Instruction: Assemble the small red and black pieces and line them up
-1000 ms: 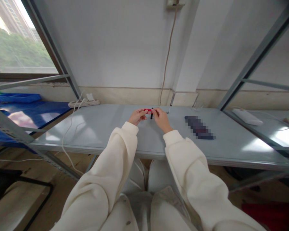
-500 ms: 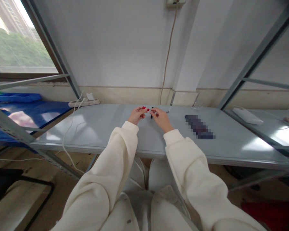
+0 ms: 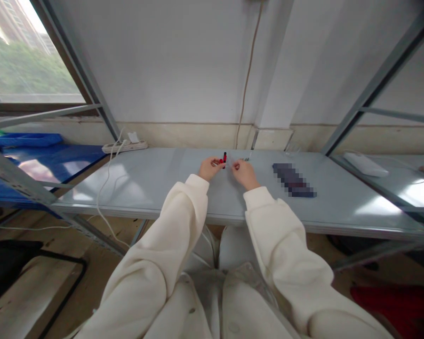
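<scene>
My left hand (image 3: pixel 210 168) is closed in a pinch, its fingers around a small red piece (image 3: pixel 221 161) that they partly cover. Right beside its fingertips, a slim black object (image 3: pixel 225 154) with a red part stands or lies on the grey table (image 3: pixel 155 179); which of the two I cannot tell. To the right, my right hand (image 3: pixel 246 174) has its thumb and fingers pressed together. Something pale and blurred shows at its fingertips, too small to name. Just behind that hand are some tiny bits (image 3: pixel 246 159) on the tabletop.
A dark, pixelated flat object (image 3: pixel 294 180) lies right of my hands. At the back left is a white power strip (image 3: pixel 125 147) with a cable (image 3: pixel 108 174) running over the front edge. Metal frame posts (image 3: pixel 377 77) rise at both sides, and the wall is behind.
The hands have moved apart slightly, my right hand going right. The red piece in my left hand now shows less. More of the black object is visible, with red on it. The camera view has shifted a little.
</scene>
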The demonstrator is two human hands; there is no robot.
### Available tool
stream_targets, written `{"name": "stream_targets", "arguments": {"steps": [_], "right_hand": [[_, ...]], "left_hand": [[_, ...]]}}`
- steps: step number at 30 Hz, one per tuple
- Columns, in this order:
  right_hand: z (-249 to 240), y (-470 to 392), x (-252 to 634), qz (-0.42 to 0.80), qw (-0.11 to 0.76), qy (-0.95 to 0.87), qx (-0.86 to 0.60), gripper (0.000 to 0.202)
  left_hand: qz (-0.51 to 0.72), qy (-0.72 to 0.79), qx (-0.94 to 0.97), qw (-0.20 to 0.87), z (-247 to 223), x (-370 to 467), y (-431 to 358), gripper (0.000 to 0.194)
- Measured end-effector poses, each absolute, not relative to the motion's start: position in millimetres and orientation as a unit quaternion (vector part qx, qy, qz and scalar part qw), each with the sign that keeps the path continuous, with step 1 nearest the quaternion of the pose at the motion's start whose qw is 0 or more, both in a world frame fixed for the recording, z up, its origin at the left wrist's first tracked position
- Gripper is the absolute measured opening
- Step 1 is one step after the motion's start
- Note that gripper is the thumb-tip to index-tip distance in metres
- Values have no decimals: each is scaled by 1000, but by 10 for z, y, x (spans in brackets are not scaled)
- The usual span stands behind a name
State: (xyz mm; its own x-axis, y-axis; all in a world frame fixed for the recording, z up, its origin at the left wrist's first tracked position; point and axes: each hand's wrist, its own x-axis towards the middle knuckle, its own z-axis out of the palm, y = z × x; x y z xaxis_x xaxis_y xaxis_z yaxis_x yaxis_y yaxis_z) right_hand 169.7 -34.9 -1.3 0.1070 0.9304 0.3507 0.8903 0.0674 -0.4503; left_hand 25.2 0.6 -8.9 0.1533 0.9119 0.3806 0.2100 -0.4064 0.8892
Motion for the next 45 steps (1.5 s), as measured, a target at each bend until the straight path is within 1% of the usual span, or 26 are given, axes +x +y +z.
{"name": "stream_targets", "arguments": {"steps": [3,8,12,15,18,21,25,28,31,35,38,42,45], "right_hand": [[-32,-341,1712,44,258,-669,-696,14],[-59,-328,1707,55,233,-671,-701,16],[-68,-325,1697,57,215,-669,-709,19],[-69,-329,1695,55,203,-667,-715,21],[-75,-332,1696,52,194,-665,-719,21],[-91,-325,1701,48,190,-662,-724,23],[-107,-304,1711,48,186,-663,-723,26],[-104,-294,1715,54,182,-662,-725,25],[-95,-292,1715,61,180,-660,-727,25],[-88,-303,1714,62,175,-660,-728,23],[-84,-322,1704,45,175,-664,-726,20],[-76,-352,1668,21,180,-674,-716,19],[-62,-372,1634,14,186,-707,-682,22]], "left_hand": [[451,428,730,284,-145,303,-27,18],[421,458,755,210,-205,295,9,19],[382,477,771,179,-225,289,20,20],[325,497,786,172,-229,296,2,17],[300,515,785,167,-239,300,-7,17],[315,522,778,148,-248,293,-4,22],[377,487,781,105,-230,273,-14,31],[403,437,800,81,-203,261,-32,25],[392,408,822,70,-191,251,-42,15],[374,406,831,67,-205,242,-39,7],[389,410,823,67,-195,247,-48,2],[460,425,776,77,-118,266,-106,7],[504,437,739,93,-60,274,-153,11]]}}
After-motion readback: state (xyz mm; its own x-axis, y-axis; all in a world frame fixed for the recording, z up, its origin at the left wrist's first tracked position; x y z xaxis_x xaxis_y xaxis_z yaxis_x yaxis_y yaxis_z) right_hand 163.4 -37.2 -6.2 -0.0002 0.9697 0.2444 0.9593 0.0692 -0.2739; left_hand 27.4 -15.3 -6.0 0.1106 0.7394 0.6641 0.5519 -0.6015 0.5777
